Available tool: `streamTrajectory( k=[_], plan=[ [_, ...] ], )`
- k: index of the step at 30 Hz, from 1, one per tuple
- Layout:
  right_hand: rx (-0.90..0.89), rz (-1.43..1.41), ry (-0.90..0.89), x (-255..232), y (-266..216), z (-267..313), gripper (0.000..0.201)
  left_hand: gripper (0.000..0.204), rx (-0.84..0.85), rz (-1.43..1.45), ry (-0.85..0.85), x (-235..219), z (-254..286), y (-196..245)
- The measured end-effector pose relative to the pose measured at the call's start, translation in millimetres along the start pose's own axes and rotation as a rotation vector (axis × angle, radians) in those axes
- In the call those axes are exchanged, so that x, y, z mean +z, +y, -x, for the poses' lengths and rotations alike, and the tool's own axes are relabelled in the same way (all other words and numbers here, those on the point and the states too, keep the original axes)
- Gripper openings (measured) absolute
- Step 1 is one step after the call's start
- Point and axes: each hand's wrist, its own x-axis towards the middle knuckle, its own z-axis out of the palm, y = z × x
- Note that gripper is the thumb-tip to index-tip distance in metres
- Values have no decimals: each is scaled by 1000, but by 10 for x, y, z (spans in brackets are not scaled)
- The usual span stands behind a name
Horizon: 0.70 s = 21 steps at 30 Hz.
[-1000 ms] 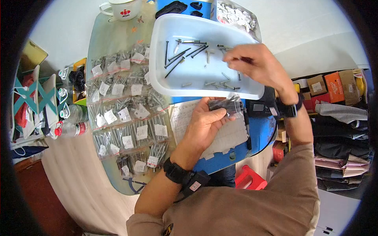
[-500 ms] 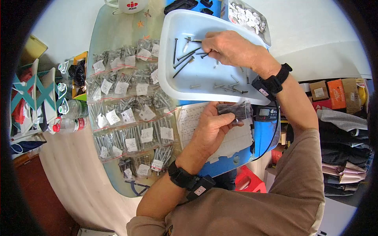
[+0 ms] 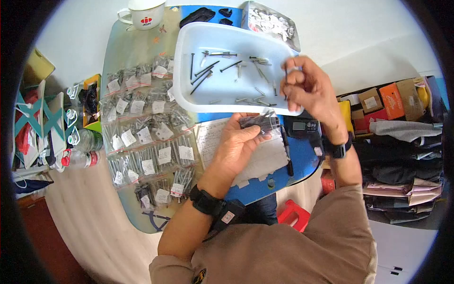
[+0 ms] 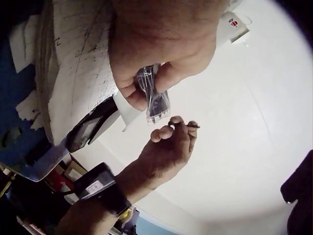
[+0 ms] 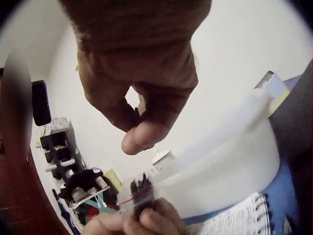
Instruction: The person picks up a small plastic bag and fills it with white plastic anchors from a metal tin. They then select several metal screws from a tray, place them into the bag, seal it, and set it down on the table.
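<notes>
A white plastic tray (image 3: 189, 97) on the table holds several loose dark screws (image 3: 209, 69). My left hand (image 3: 242, 138) grips a small clear bag of black screws (image 3: 258, 122) just below the tray's near rim; the bag (image 4: 155, 98) also shows in the left wrist view and the bag (image 5: 139, 197) in the right wrist view. My right hand (image 3: 302, 85) hovers above the tray's right corner, pinching one dark screw (image 3: 286, 75) between thumb and fingers. The screw (image 4: 188, 125) sticks out of the right hand (image 4: 171, 142) close beside the bag.
Rows of bagged, labelled screws (image 3: 146, 137) cover the table's left half. A white mug (image 3: 144, 16) and a box of white paper tags (image 3: 269, 23) stand at the far edge. A handwritten sheet (image 3: 213, 139) and a small scale (image 3: 305, 128) lie under my hands.
My right hand has left the screws in the tray's middle, lifted and swung right toward the bag with one screw pinched. The left hand with the bag stays put.
</notes>
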Motion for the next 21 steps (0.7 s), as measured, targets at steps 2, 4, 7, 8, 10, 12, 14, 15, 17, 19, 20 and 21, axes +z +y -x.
streamTrajectory(
  k=[2, 4, 7, 8, 10, 12, 14, 15, 17, 19, 20, 21],
  plan=[
    [-29, -60, 4, -30, 149, 241, 31, 35, -8, -16, 1, 16, -2, 12],
    [-66, -172, -19, -25, 286, 421, 22, 33, -8, -53, 0, 13, 5, 13],
    [-20, -300, 22, 52, 334, 632, 17, 33, 5, -85, -24, -4, 10, 12],
    [-65, -298, 12, 52, 349, 667, 12, 35, 3, -91, -33, -17, 6, 11],
    [-85, -331, 70, 97, 323, 709, 10, 35, -9, -100, -36, -30, 13, 22],
    [-109, -315, 194, 128, 320, 733, 7, 35, 2, -109, -43, -14, 9, 17],
    [-103, -285, 206, 91, 372, 730, 10, 32, 12, -118, -16, 19, 12, 17],
    [-97, -256, 219, 82, 392, 725, 13, 30, 20, -128, 12, 46, 23, 23],
    [-99, -333, 240, 132, 406, 695, 19, 30, 18, -137, 32, 89, 32, 31],
    [-134, -347, 287, 157, 422, 669, 20, 29, 15, -143, 52, 101, 34, 22],
    [-157, -360, 303, 172, 410, 662, 20, 29, 24, -146, 50, 97, 33, 16],
    [-150, -359, 300, 167, 431, 659, 20, 29, 33, -151, 48, 102, 33, 16]
  ],
)
